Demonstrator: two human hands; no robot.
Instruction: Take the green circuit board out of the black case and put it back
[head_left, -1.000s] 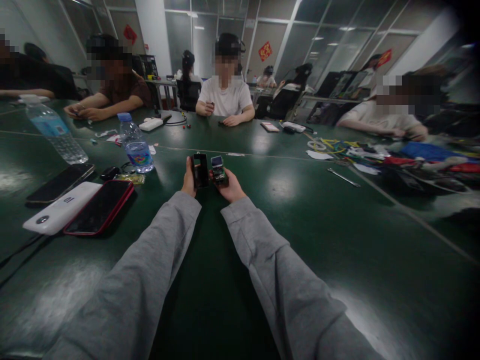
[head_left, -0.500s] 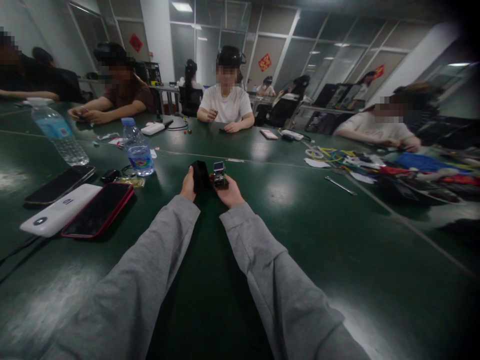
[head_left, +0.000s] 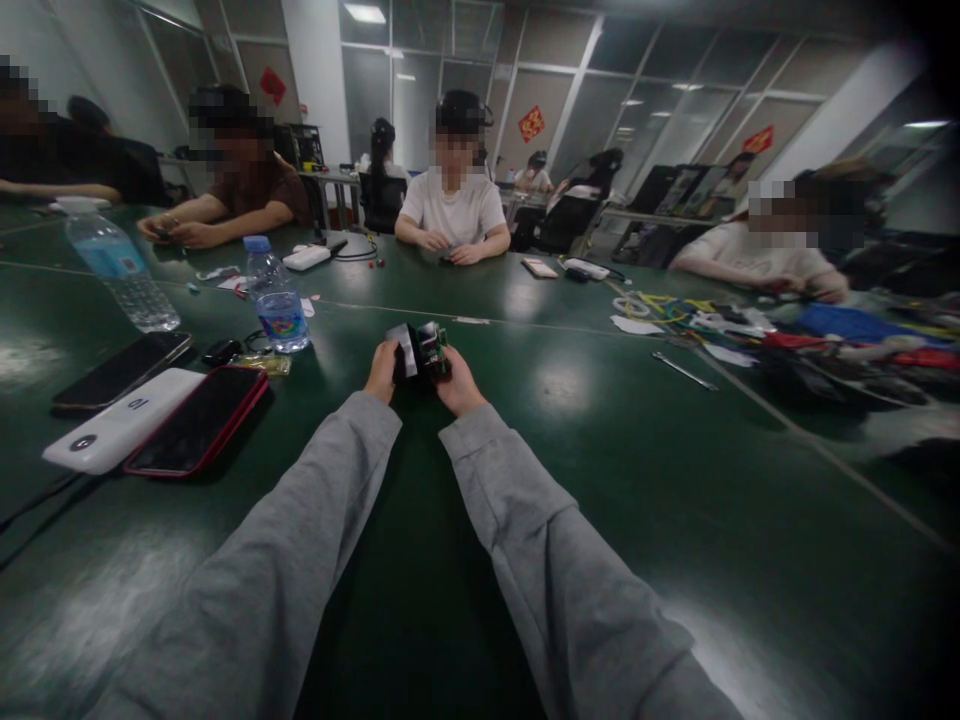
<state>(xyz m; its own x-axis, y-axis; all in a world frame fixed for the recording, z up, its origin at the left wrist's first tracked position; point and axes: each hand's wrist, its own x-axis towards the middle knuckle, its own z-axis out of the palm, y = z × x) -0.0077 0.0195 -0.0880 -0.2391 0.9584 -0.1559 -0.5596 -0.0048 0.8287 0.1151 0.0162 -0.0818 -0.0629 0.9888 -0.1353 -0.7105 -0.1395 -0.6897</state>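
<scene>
My left hand (head_left: pixel 383 370) is closed around a black box-like casing (head_left: pixel 406 350), whose face catches the light. Close against it on the right, my right hand (head_left: pixel 460 382) grips a small electronic module with a green circuit board (head_left: pixel 433 346). The two parts sit side by side above the green table, tilted toward each other. Whether they touch cannot be made out. Most of my fingertips are hidden behind the parts.
To the left lie a red-edged phone (head_left: pixel 199 420), a white power bank (head_left: pixel 124 420), a dark phone (head_left: pixel 124 370) and two water bottles (head_left: pixel 277 305) (head_left: pixel 124 270). A wrench (head_left: pixel 684 371) and tangled cables (head_left: pixel 705 320) lie right. Several people sit around the green table (head_left: pixel 637 450).
The casing has turned so that a lighter face shows. The module has rotated and tipped toward the casing. Across the table, a person's raised hand has come down to the other hand.
</scene>
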